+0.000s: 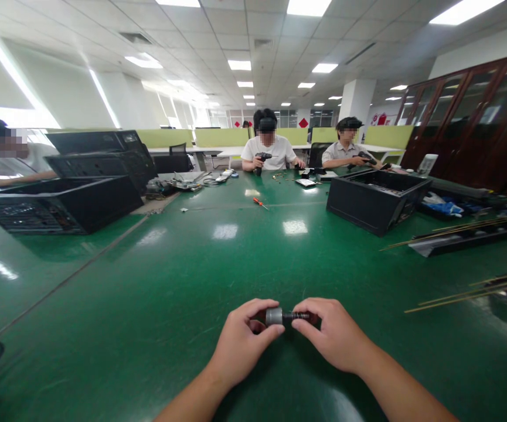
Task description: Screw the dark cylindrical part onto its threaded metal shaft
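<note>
Both of my hands meet low in the middle of the view, just above the green table (pixel 156 293). My left hand (pixel 240 343) is closed round the grey end of a small cylindrical metal part (pixel 275 316). My right hand (pixel 332 334) pinches the dark thin shaft sticking out of that same part. The part lies level between the two hands, partly hidden by my fingers.
Black computer cases stand at the left (pixel 60 205) and right (pixel 374 199). An orange-handled screwdriver (pixel 259 203) lies mid-table. Thin rods (pixel 468 293) and a long black panel (pixel 468 237) lie at the right. Two people sit opposite with power drivers; another person sits far left.
</note>
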`<control>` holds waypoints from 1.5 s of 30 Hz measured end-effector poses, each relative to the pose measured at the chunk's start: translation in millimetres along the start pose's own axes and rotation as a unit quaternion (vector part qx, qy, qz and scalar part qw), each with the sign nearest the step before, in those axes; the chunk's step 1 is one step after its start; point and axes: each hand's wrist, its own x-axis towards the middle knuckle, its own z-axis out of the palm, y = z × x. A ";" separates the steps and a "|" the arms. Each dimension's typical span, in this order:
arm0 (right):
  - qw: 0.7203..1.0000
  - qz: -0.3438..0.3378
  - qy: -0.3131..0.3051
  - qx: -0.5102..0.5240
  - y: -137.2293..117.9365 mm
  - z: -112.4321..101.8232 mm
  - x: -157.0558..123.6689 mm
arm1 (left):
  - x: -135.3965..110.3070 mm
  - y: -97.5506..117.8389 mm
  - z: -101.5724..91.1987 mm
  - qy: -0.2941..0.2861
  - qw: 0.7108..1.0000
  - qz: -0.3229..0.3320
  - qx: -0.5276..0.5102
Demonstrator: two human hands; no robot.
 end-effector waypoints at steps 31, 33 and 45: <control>1.000 0.005 -0.003 0.004 -1.7 -3.3 0.0 | -1.9 0.3 0.3 0.016 0.999 0.042 -0.024; 1.000 0.004 -0.004 0.005 -1.4 -3.6 0.3 | -2.1 0.7 0.2 0.017 0.999 0.043 -0.022; 1.000 0.006 0.000 0.000 -0.4 -4.1 -0.6 | -1.9 1.5 0.6 0.022 0.999 0.044 -0.012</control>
